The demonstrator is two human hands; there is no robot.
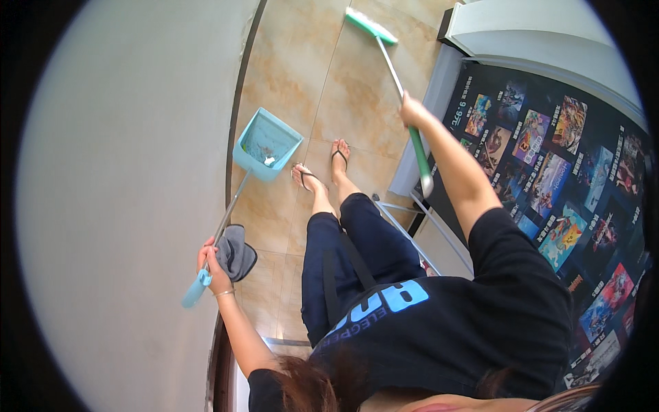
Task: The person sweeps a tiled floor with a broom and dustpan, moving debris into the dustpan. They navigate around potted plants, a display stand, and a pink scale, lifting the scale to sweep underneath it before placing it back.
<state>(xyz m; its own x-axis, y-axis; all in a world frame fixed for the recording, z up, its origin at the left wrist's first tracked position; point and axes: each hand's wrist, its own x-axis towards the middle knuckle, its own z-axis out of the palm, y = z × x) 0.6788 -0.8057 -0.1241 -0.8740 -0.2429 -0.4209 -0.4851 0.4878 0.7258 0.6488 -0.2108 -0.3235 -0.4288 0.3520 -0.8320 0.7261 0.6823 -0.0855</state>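
Observation:
My left hand (212,265) grips the metal handle of a light-blue long-handled dustpan (265,139), with a grey cloth (237,253) hanging beside the fingers. Some dark debris and a small white scrap (269,161) lie in the pan, close to my feet and the wall. In my right hand (413,110) is a broom (389,62) with a silver shaft and a green grip that extends below the fist. The broom's green head with pale bristles (371,26) is far ahead, over the tiled floor (288,62).
A pale wall (134,180) with a dark skirting runs along the left. On the right stands a large dark printed panel (545,170) with a metal-tube frame (406,234) near my legs. My sandalled feet (309,177) are between them. A white structure (530,31) is at the upper right.

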